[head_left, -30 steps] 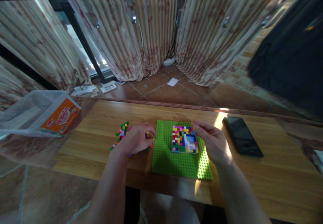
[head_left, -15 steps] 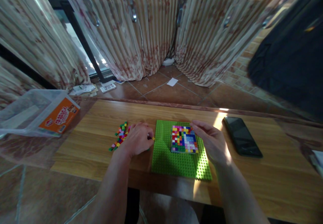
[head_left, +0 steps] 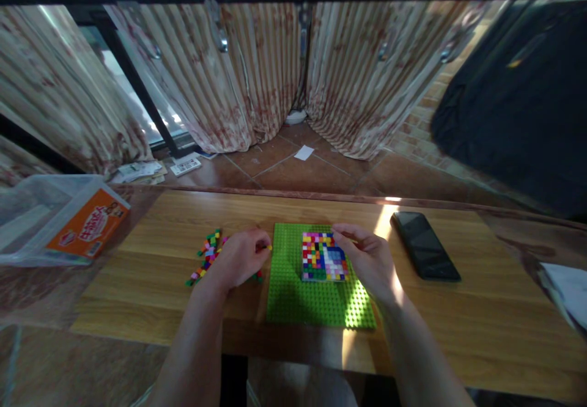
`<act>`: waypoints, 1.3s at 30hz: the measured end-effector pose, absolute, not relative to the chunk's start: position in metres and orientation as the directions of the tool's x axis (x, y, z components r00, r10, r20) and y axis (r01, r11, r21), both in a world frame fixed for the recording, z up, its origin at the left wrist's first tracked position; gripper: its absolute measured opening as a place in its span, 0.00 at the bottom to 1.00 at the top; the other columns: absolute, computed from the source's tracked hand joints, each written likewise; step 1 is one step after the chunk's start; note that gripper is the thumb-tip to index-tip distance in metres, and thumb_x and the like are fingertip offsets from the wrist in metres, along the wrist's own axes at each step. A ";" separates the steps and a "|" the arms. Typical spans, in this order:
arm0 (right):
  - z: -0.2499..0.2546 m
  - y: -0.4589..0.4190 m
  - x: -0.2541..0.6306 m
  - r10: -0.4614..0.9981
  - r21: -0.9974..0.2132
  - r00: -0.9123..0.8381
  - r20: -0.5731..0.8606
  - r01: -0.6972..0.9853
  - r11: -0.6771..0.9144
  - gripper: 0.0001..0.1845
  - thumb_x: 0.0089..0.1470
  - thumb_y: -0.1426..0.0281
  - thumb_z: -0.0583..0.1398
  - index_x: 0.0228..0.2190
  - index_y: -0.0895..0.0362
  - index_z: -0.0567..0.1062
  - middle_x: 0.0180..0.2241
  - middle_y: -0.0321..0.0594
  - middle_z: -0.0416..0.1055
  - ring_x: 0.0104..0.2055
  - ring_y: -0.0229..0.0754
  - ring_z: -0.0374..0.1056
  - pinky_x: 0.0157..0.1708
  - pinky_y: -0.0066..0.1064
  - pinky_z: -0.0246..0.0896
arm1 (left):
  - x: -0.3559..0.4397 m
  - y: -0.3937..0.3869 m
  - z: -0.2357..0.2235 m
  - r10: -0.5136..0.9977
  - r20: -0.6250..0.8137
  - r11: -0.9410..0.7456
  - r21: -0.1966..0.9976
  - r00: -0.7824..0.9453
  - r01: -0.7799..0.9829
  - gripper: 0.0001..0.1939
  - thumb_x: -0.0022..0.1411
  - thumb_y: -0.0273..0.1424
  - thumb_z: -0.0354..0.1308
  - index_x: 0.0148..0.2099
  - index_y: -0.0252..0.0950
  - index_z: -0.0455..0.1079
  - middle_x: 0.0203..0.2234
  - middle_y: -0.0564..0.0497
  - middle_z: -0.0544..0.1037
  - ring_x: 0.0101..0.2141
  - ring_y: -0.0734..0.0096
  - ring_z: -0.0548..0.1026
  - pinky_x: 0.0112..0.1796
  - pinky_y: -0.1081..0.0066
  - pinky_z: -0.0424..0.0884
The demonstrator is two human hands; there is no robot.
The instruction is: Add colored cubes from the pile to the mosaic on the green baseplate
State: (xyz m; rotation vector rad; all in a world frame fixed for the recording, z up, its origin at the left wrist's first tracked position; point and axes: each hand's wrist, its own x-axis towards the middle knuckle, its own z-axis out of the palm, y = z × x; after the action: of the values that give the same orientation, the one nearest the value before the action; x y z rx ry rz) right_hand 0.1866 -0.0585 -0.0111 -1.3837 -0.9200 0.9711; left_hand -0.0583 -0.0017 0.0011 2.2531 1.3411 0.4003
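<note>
A green studded baseplate [head_left: 316, 300] lies on the wooden table [head_left: 458, 309] in front of me. On its far half sits a square patch of small coloured bricks [head_left: 322, 256], white and blue at its right. My left hand [head_left: 238, 257] rests just left of the plate, fingers curled in a pinch on a small yellow brick at its fingertips. Loose coloured bricks [head_left: 206, 257] lie scattered left of that hand. My right hand [head_left: 367, 259] hovers at the patch's right edge, fingers bent toward it; what they hold, if anything, is hidden.
A black phone [head_left: 424, 246] lies flat to the right of the plate. A clear plastic tub with an orange label [head_left: 85, 227] stands at the table's left end. Paper [head_left: 568, 288] shows at the right edge. Curtains and a tiled floor lie beyond the table.
The camera has tilted and shifted, so everything sits a little lower and further left. My left hand's pinched fingertips have moved closer to the plate's left edge. My right hand stays by the patch.
</note>
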 end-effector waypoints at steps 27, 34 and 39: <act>0.009 -0.070 0.161 0.816 -0.536 -0.097 0.570 0.709 0.458 0.14 0.60 0.72 0.56 0.46 0.49 0.76 0.39 0.39 0.77 0.42 0.46 0.67 0.43 0.41 0.64 | -0.001 -0.034 0.021 0.828 0.358 -0.550 0.672 0.433 0.496 0.16 0.62 0.26 0.54 0.51 0.40 0.69 0.42 0.51 0.80 0.40 0.71 0.78 0.45 0.69 0.74; 0.009 -0.071 0.157 0.797 -0.528 -0.058 0.602 0.719 0.451 0.12 0.59 0.74 0.57 0.42 0.52 0.77 0.37 0.39 0.77 0.40 0.44 0.68 0.42 0.39 0.65 | 0.005 -0.037 0.021 0.845 0.391 -0.532 0.683 0.365 0.500 0.11 0.61 0.26 0.55 0.47 0.39 0.70 0.38 0.52 0.80 0.38 0.71 0.78 0.43 0.70 0.74; 0.015 -0.072 0.159 0.800 -0.587 0.047 0.598 0.705 0.397 0.09 0.58 0.73 0.58 0.37 0.52 0.78 0.34 0.40 0.77 0.38 0.44 0.69 0.39 0.38 0.67 | 0.007 -0.036 0.016 0.867 0.388 -0.497 0.727 0.313 0.475 0.10 0.61 0.28 0.55 0.45 0.40 0.71 0.37 0.52 0.80 0.36 0.71 0.78 0.42 0.70 0.75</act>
State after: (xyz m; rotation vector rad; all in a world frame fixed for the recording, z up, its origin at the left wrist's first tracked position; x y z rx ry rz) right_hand 0.1586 -0.0724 0.0146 -1.3371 -1.6841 0.1226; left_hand 0.0067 -0.0357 0.0158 2.0988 1.1848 1.0695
